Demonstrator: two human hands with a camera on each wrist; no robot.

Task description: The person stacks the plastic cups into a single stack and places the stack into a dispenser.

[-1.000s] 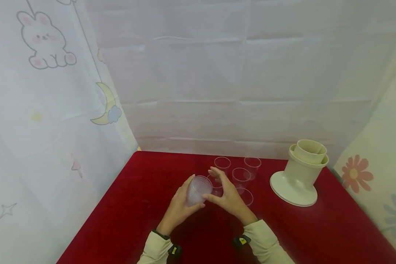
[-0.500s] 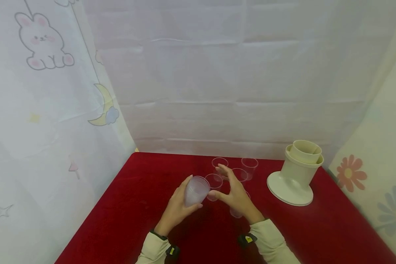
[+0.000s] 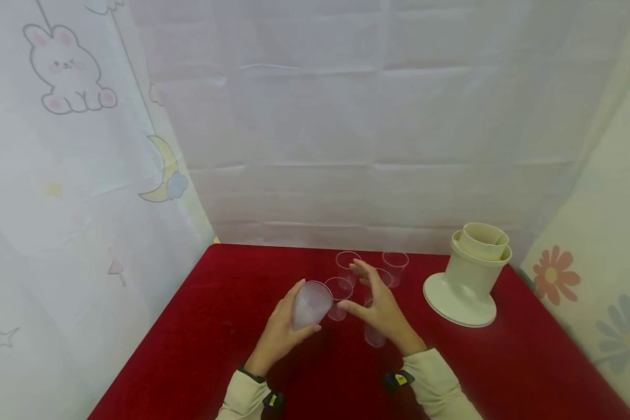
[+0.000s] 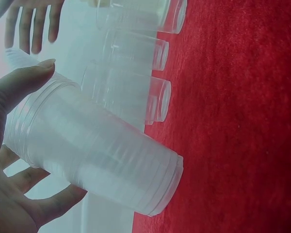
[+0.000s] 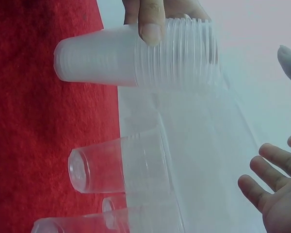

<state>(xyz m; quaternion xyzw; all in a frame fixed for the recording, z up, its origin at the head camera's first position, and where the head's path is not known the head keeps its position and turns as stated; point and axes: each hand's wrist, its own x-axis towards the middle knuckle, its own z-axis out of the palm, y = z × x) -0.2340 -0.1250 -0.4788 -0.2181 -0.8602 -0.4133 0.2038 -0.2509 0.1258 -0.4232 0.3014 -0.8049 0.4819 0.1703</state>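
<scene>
My left hand (image 3: 280,333) grips a nested stack of clear plastic cups (image 3: 310,308), tilted above the table, with the rims facing up and right. In the left wrist view the thumb and fingers wrap round the stack (image 4: 97,143) near its rims. My right hand (image 3: 379,312) is held apart, right of the stack, fingers and thumb spread with nothing between them. Several single clear cups stand upright around and behind it; the nearest is a cup (image 3: 374,336) partly hidden by that hand. Another cup (image 3: 338,303) stands between the two hands.
A cream plastic piece with a round base and nested cylinders (image 3: 469,280) stands at the right of the red-covered table (image 3: 189,332). At the back are two cups, one left (image 3: 349,268) and one right (image 3: 396,269). Pale cloth walls (image 3: 315,146) enclose the table.
My right hand has drawn away to the right from the stack's rim, which it was touching or nearly touching. My left hand keeps its grip on the stack. The head view has shifted slightly.
</scene>
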